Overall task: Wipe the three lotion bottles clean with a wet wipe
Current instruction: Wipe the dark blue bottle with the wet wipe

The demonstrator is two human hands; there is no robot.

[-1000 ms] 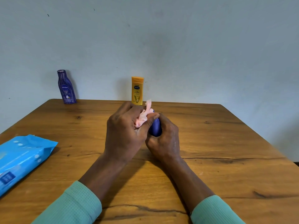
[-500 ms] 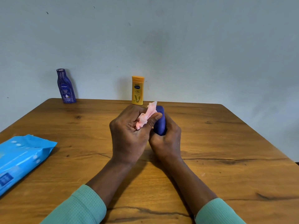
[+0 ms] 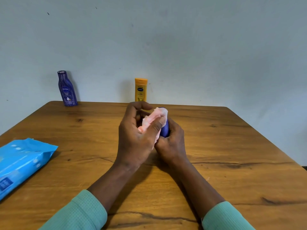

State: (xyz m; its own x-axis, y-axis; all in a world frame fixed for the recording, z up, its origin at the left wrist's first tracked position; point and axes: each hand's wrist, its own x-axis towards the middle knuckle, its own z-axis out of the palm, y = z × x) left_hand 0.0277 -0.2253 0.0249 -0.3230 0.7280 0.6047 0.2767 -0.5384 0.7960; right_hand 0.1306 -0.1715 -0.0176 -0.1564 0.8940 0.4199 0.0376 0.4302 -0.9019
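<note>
Head view shows both hands meeting over the middle of the tabletop [image 3: 232, 146]. The right hand [image 3: 173, 145] is curled round the lower part of a dark blue bottle [image 3: 164, 130] and holds it roughly upright. The left hand [image 3: 136, 140] pinches a bunched pink wet wipe [image 3: 155, 117] between thumb and curled fingers, pressing it against the bottle's upper left side.

To do this step well, I judge the right hand should turn the bottle bit by bit so the wipe reaches every face, including the top and the part now under the fingers. A firm grip matters, since damp plastic is likely to get slippery. Spreading the wipe flatter would cover more at each pass.

Two more bottles stand well beyond the hands against the wall: a purple bottle [image 3: 67, 90] far to the left and a yellow bottle [image 3: 140, 89] straight beyond the left hand. A blue wipe pack [image 3: 21, 163] lies well to the left, cut off by the frame edge.

Fingers and wipe hide most of the held bottle. Its label, cap and base cannot be made out, nor whether it touches the tabletop.
</note>
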